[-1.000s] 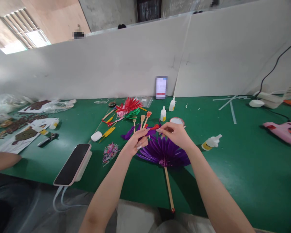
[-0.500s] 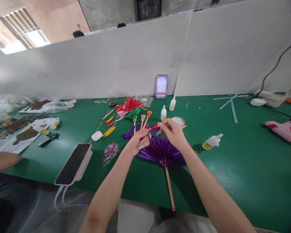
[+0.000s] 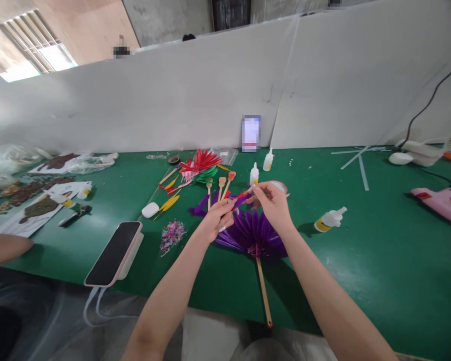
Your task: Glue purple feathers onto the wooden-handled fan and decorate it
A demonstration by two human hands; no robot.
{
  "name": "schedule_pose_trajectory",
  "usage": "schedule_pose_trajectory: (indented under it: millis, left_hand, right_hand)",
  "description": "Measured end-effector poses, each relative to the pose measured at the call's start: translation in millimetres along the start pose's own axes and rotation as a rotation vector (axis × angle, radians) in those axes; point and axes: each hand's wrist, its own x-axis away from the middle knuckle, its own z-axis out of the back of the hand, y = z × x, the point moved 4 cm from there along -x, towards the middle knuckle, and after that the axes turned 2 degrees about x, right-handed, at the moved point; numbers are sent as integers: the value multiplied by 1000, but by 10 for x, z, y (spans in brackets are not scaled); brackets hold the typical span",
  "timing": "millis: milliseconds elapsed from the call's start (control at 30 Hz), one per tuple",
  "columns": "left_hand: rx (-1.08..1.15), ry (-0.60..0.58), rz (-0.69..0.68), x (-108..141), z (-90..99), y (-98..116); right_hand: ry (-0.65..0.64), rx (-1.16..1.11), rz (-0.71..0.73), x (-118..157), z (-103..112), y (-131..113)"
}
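My left hand (image 3: 218, 219) is closed, pinching one end of a thin red-and-purple strip (image 3: 242, 194) that looks like feather or paper. At the other end of the strip, the thumb and fingers of my right hand (image 3: 273, 201) are pressed together. Just below both hands lies a purple pleated fan (image 3: 261, 235), its pale wooden handle (image 3: 263, 291) pointing toward me. Several wooden sticks (image 3: 221, 185) with shaped heads lie behind my left hand, among purple pieces (image 3: 200, 206). A roll of tape (image 3: 279, 185) is partly hidden behind my right hand.
White glue bottles (image 3: 254, 175) (image 3: 329, 219) stand behind and right of my hands. Red and green fan pieces (image 3: 203, 163) lie behind, shredded bits (image 3: 173, 234) and a phone (image 3: 113, 254) to the left. A pink glue gun (image 3: 438, 200) rests far right; another person's arm (image 3: 7, 249) is far left.
My right fingers have shifted slightly to the right along the strip. My left hand has turned a little and stays closed on the strip. The fan has hardly moved.
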Motion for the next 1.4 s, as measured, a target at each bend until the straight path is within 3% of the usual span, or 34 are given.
schedule_pose_trajectory:
  millis: [200, 333, 467, 600, 667, 1033, 1400]
  left_hand:
    - [-54, 37, -31, -5, 12, 6]
    - [-140, 124, -113, -6, 8, 32]
    - [-251, 203, -214, -13, 3, 49]
    - [-318, 233, -283, -12, -1, 62]
    - [-335, 237, -293, -4, -14, 70]
    - [-450, 188, -302, 32, -123, 97]
    - [-515, 182, -286, 21, -86, 51]
  right_hand:
    - [119, 77, 26, -30, 131, -26]
    - [151, 106, 6, -62, 203, -2]
    - [88, 137, -16, -75, 206, 0]
    - [-124, 66, -61, -53, 85, 1]
    - [-170, 28, -74, -33, 34, 0]
    - [-60, 44, -59, -21, 36, -32]
    - [-93, 122, -10, -28, 31, -7]
